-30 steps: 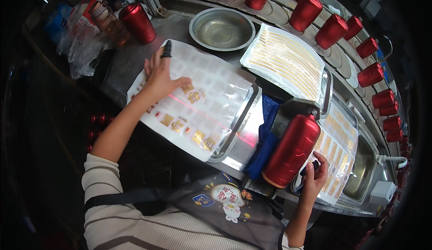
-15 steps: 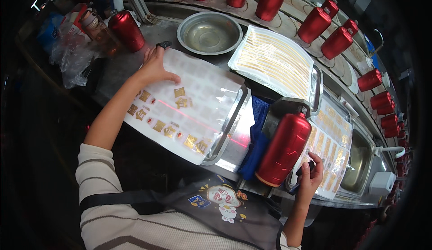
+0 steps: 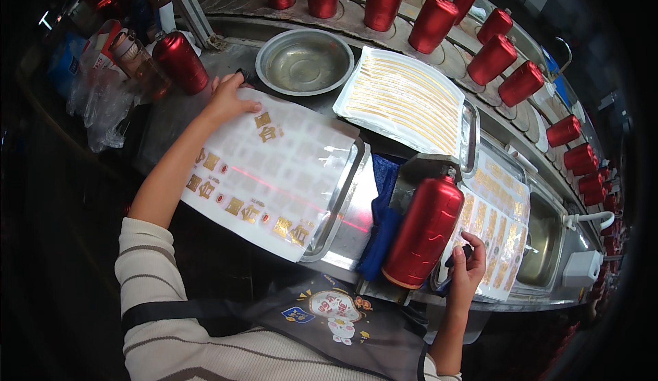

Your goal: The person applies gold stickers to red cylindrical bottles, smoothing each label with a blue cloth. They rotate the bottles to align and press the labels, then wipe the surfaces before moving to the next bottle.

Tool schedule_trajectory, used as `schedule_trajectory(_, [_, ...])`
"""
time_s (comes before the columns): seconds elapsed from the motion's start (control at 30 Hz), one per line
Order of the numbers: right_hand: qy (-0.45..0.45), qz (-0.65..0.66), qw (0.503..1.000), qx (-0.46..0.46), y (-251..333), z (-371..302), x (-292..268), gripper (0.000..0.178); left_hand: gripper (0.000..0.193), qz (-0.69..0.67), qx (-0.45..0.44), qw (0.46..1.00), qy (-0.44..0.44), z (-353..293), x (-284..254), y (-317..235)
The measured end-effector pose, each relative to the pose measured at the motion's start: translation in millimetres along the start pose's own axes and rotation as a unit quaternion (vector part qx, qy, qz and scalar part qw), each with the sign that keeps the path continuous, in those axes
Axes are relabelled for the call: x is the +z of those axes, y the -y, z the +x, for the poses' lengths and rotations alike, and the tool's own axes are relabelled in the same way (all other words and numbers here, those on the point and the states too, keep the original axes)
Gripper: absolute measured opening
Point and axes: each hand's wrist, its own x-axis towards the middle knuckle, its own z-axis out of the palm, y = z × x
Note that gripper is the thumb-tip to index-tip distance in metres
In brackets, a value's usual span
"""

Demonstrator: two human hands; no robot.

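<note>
My left hand (image 3: 227, 105) lies at the upper left of a white decal sheet (image 3: 274, 182), fingers apart, a black cover on one fingertip. Its thumb tip touches a loose pair of gold character decals (image 3: 266, 126); more gold decals run along the sheet's near edge. A red metallic bottle (image 3: 425, 230) leans in a dark holder (image 3: 430, 165) at centre right. Beside the bottle's lower right side, my right hand (image 3: 467, 271) has its fingers curled, with something dark between thumb and fingers that I cannot make out.
A blue cloth (image 3: 382, 220) hangs left of the bottle. A metal basin (image 3: 304, 62), a gold-striped sheet (image 3: 404, 100) and more gold decal sheets (image 3: 490, 244) lie around. Several red bottles (image 3: 492, 58) stand on a conveyor behind. A sink (image 3: 541, 257) is at right.
My left hand has moved up and left over the sheet, and the loose gold decal pair has shifted with its thumb. My right hand stays by the bottle. The whole view has shifted slightly.
</note>
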Motion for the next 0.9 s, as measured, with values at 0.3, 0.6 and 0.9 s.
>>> schedule_trajectory(0.3, [0.013,-0.007,1.0,-0.007,4,5,4,0.027,0.03,-0.333,-0.063,0.941,-0.016,13,21,35])
schedule_trajectory(0.6, [-0.004,0.016,1.0,-0.011,6,3,9,0.029,0.015,-0.142,0.114,0.961,-0.208,-1,6,5])
schedule_trajectory(0.9, [-0.006,-0.043,0.997,-0.064,0,8,16,0.031,0.012,-0.409,0.05,0.902,-0.131,67,-21,4])
